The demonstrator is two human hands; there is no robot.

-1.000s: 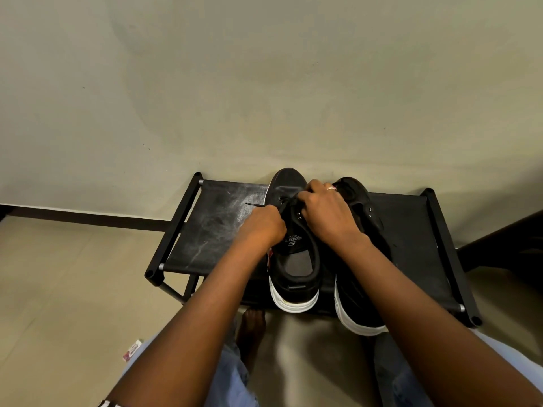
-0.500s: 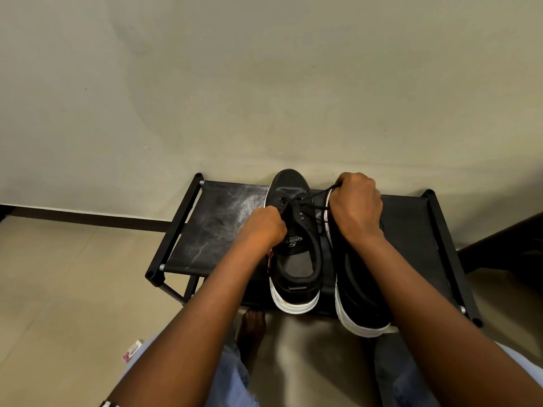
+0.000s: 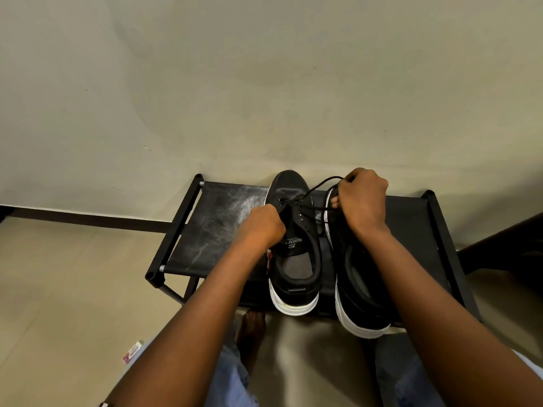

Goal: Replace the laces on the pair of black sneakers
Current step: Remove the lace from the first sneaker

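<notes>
Two black sneakers with white soles stand side by side on a low black rack (image 3: 411, 230). The left sneaker (image 3: 293, 259) points away from me, tongue and insole showing. The right sneaker (image 3: 357, 289) is partly hidden under my right forearm. My left hand (image 3: 264, 227) grips the left side of the left sneaker near its eyelets. My right hand (image 3: 363, 201) is curled around a black lace (image 3: 311, 198) that runs taut from the left sneaker's eyelets up and to the right.
The rack stands against a pale wall with a dark skirting strip (image 3: 88, 220). A small printed packet (image 3: 132, 352) lies on the beige floor at lower left. My bare foot (image 3: 249, 333) and jeans-covered knees are below the rack's front edge.
My right hand has moved from the left sneaker's eyelets to the right and up, drawing the black lace out taut. My left hand has stayed on the sneaker.
</notes>
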